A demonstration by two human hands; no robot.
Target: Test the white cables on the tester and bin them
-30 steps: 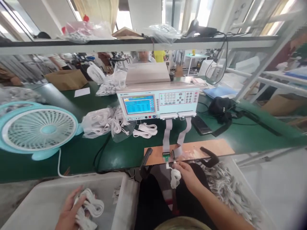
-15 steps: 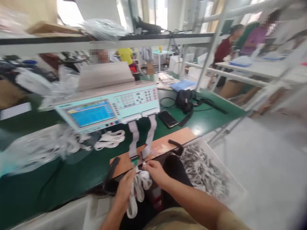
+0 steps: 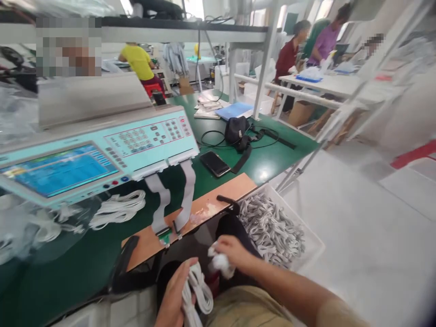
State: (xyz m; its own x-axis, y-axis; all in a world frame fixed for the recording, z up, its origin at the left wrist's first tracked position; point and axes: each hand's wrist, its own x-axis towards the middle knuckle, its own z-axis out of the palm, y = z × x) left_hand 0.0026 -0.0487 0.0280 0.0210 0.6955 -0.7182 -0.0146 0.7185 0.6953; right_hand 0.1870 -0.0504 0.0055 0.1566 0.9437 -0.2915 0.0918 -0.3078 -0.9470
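My left hand (image 3: pixel 174 290) is closed around a looped bundle of white cable (image 3: pixel 201 290) above my lap. To its right, my right hand (image 3: pixel 235 251) pinches a bunched white cable (image 3: pixel 221 264), blurred by motion. Both hands are on the near side of an orange-brown board (image 3: pixel 235 188) at the bench edge. Two grey ribbon cables (image 3: pixel 186 193) run down to this board from a light-blue tester (image 3: pixel 146 136) with a lit screen. A small green connector piece (image 3: pixel 165 238) shows at the end of the left ribbon.
A white bin (image 3: pixel 315 252) full of cable bundles stands right of my legs. On the green bench (image 3: pixel 259 170) lie a phone (image 3: pixel 215 163), a black pouch (image 3: pixel 236 131) with straps and a white cable coil (image 3: pixel 119 209). Black brackets (image 3: pixel 127 256) jut at the bench edge. People work farther back.
My right hand has drawn back from the connectors at the board, rightward with a white cable. My left hand has dropped lower with its bundle. The view has turned right.
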